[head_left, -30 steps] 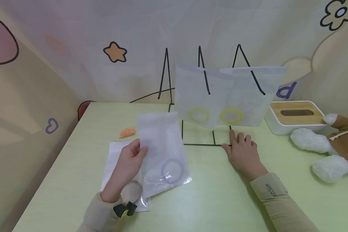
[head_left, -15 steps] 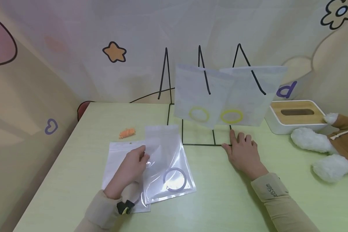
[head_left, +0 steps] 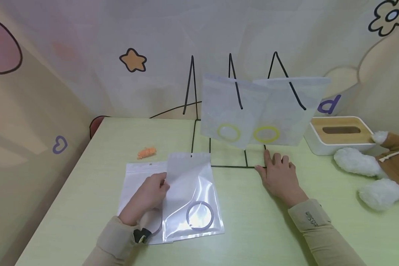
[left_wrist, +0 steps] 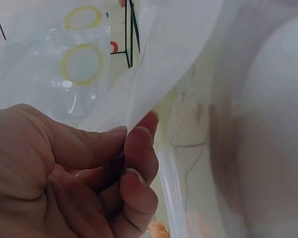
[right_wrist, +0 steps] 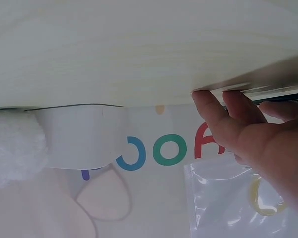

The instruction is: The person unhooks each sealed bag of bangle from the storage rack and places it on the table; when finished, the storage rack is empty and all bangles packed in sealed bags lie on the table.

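Observation:
My left hand (head_left: 149, 195) pinches the left edge of a clear-fronted zip bag (head_left: 181, 184) between thumb and fingers. A pale ring (head_left: 200, 215) shows inside that bag. Under the left hand lies a second white bag (head_left: 133, 177), with a round shape partly hidden by the wrist. My right hand (head_left: 280, 178) rests on the table by the front right corner of a black wire rack (head_left: 232, 166), fingertips down. Two bags with yellow rings, a left one (head_left: 219, 99) and a right one (head_left: 294, 122), hang on the rack's hooks. Its left hook (head_left: 188, 85) bears nothing.
A crumpled orange bundle (head_left: 147, 153) lies on the table beyond the bags. At the right stand a white tissue box (head_left: 324, 144) with a wooden lid and a plush toy (head_left: 397, 159). A printed cloth backdrop (head_left: 159, 29) rises behind the table.
The bag in my left hand has come down towards the front of the table, its face turning glossier to the camera. The right hand has stayed put.

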Tool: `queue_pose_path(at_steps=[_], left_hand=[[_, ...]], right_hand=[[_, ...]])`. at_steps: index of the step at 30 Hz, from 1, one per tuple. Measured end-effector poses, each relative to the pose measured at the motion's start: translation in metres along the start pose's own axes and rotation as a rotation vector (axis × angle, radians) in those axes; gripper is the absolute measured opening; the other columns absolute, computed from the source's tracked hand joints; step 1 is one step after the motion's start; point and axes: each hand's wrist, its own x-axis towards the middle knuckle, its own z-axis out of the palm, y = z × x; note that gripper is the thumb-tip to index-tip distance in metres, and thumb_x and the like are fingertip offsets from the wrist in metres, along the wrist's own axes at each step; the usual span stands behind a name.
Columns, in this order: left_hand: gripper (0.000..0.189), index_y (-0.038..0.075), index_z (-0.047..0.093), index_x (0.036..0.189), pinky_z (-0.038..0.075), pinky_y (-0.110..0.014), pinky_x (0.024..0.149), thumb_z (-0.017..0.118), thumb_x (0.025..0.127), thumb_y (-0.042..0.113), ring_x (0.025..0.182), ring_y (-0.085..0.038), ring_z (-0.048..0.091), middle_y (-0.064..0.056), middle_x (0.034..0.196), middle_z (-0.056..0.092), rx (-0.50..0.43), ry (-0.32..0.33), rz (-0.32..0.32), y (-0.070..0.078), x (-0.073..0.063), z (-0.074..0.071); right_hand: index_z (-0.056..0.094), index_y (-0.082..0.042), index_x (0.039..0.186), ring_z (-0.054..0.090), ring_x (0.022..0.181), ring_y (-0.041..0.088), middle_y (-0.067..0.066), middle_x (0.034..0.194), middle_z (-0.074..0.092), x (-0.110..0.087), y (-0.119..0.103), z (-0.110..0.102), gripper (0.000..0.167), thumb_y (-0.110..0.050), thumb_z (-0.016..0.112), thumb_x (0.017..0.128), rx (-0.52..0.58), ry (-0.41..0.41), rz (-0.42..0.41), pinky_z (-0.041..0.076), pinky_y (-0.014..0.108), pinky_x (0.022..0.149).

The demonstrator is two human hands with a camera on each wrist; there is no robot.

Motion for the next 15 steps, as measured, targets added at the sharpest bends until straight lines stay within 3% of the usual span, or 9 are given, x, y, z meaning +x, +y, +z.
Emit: queue_pose_path(at_steps=[6,10,13,15], left_hand=[[0.027,0.006,0.035,0.069,0.029,-0.028,0.053,0.049,0.091,-0.002,0.056,-0.015,0.033,0.0,0.061,0.029,0.026,-0.022,0.008,-0.0053,0.0033,0.001],[0.023,0.006,0.041,0.073,0.033,-0.029,0.055,0.053,0.091,0.0,0.057,-0.016,0.038,-0.001,0.062,0.034,0.068,-0.032,-0.004,-0.0052,0.0017,0.0011],[0.006,0.002,0.053,0.092,0.042,-0.034,0.06,0.058,0.089,0.004,0.063,-0.018,0.047,-0.002,0.066,0.046,0.124,-0.012,-0.019,-0.0044,0.0001,0.0],[0.028,-0.001,0.054,0.114,0.046,-0.038,0.065,0.061,0.088,0.006,0.068,-0.02,0.053,-0.004,0.072,0.054,0.145,0.007,-0.034,-0.0038,-0.0007,-0.0014]], right_hand=[[0.03,0.004,0.147,0.04,0.106,0.055,0.036,0.124,0.041,-0.001,0.0004,-0.0001,0.064,-0.043,0.038,0.103,-0.003,0.004,-0.001,0.039,0.066,0.083],[0.03,0.004,0.147,0.039,0.107,0.056,0.037,0.126,0.04,-0.0007,0.0007,0.0017,0.065,-0.043,0.038,0.103,-0.005,-0.003,0.0,0.039,0.066,0.082],[0.03,0.004,0.147,0.039,0.107,0.056,0.037,0.126,0.04,0.0,0.0004,0.002,0.065,-0.043,0.038,0.103,-0.002,0.0,-0.001,0.039,0.067,0.083],[0.03,0.004,0.148,0.039,0.107,0.055,0.037,0.126,0.04,0.0003,0.0003,0.002,0.064,-0.043,0.037,0.104,-0.001,0.006,-0.001,0.039,0.067,0.083]])
